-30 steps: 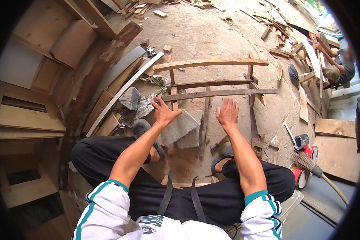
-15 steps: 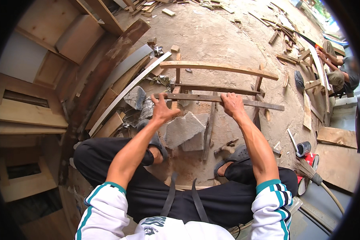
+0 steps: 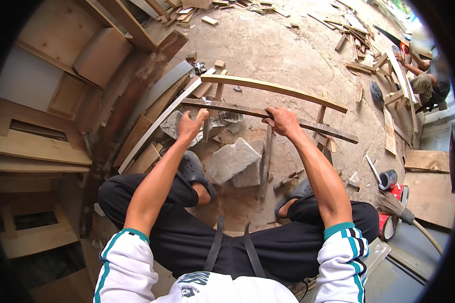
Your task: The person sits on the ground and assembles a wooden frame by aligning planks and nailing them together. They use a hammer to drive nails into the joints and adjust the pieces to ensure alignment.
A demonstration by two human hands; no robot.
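Note:
A wooden frame of long bars joined by short crosspieces stands over the floor in front of me. Its far bar (image 3: 275,90) is light brown, and its near bar (image 3: 227,106) is darker. My right hand (image 3: 283,121) is closed around the near bar, right of its middle. Closer to the frame's left end, my left hand (image 3: 189,126) is closed on the end of a short wooden crosspiece (image 3: 203,114), just below the near bar. Below the frame, between my feet, lies a broken concrete slab (image 3: 235,160). A narrow wooden stick (image 3: 265,164) leans beside it.
Wooden cabinet parts (image 3: 40,144) stand at the left, beside long boards (image 3: 159,121). Scrap wood (image 3: 356,38) litters the far right, where another person (image 3: 429,81) sits holding a tool. A dark can (image 3: 388,179), red tins (image 3: 388,226) and a broom (image 3: 395,208) are near my right knee.
The frame has tipped, so its long bars now overlap into two visible lines. My left hand has left the near bar for the crosspiece end; my right hand has shifted slightly left.

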